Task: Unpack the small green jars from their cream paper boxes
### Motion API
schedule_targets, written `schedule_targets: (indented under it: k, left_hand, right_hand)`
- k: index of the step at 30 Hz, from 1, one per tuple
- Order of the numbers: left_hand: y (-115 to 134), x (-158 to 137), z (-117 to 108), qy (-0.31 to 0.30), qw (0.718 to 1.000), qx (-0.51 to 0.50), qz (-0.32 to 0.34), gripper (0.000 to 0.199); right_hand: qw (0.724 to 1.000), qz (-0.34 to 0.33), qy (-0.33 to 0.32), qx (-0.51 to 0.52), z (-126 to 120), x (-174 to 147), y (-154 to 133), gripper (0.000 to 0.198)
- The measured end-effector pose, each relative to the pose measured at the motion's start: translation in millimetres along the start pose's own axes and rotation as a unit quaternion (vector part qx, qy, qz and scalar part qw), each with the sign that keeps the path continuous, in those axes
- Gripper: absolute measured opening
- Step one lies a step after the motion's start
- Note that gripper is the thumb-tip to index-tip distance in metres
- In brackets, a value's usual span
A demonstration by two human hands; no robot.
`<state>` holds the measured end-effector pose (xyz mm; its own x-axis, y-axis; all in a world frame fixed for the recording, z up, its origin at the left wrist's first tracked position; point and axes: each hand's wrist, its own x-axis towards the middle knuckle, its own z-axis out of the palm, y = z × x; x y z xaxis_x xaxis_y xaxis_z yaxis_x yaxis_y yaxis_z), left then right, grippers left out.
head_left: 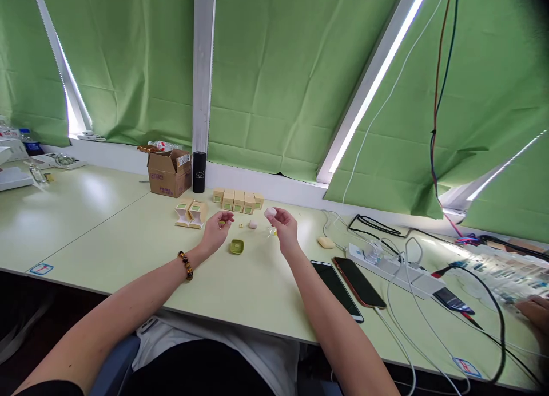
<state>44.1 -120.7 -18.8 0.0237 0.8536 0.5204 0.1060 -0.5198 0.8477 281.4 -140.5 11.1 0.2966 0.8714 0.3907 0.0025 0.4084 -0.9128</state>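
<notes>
My right hand is raised over the table, its thumb and fingertips closed on a small whitish-pink rounded piece. My left hand hovers to the left with its fingers loosely curled and apart. A bit of green shows between those fingers; whether the hand touches it I cannot tell. Between the hands, nearer to me, lies a small olive-green square dish. Farther back sit a pale pink cube-like piece and a tiny yellowish piece. Clear plastic lies just left of my right hand.
Small cream boxes stand in a row behind, with opened ones at left. A cardboard box and black tumbler stand farther back. Right are phones, a cream piece, a power strip, cables and another person's hand.
</notes>
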Motion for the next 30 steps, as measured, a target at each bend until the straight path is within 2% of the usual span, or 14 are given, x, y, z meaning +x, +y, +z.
schedule_targets:
  k: [2,4,6,8,9,10,15,20,25,30]
  left_hand:
    - [1.7,-1.5,0.2,-0.001,1.000,0.016,0.009,0.021]
    - [2.9,-2.5,0.3,-0.001,0.999,0.028,0.017,0.021]
    - [3.5,-3.0,0.2,-0.002,0.999,0.038,0.024,0.020]
    - [3.8,-3.2,0.0,-0.002,0.998,0.048,0.029,0.020]
    - [3.9,-3.2,0.0,-0.002,0.998,0.052,0.031,0.020]
    - [3.9,-3.1,-0.1,-0.002,0.998,0.056,0.031,0.020]
    - [3.1,-2.7,-0.2,-0.001,0.997,0.069,0.028,0.021]
    - [2.5,-3.6,-0.6,-0.004,0.997,0.072,0.032,0.019]
    - [3.5,-3.8,0.0,-0.004,0.997,0.075,0.029,0.019]
    - [2.8,-3.1,0.3,-0.003,0.997,0.077,0.032,0.019]
  right_hand:
    - [0.986,-0.033,-0.016,-0.162,-6.6,11.8,3.5,0.031]
    - [0.938,-0.062,-0.057,-0.336,-10.8,20.7,5.6,0.025]
    - [0.850,-0.099,-0.106,-0.507,-12.2,27.2,6.5,0.026]
    - [0.760,-0.127,-0.147,-0.620,-10.8,32.2,7.1,0.029]
    - [0.729,-0.135,-0.163,-0.651,-9.4,34.3,7.7,0.030]
    - [0.710,-0.138,-0.175,-0.668,-7.7,36.3,8.7,0.029]
    - [0.664,-0.137,-0.203,-0.706,-0.2,41.9,16.8,0.023]
    - [0.635,-0.126,-0.221,-0.729,4.6,41.0,21.9,0.021]
    - [0.622,-0.114,-0.236,-0.738,8.8,39.4,24.6,0.020]
    - [0.625,-0.108,-0.234,-0.737,10.4,38.7,25.9,0.019]
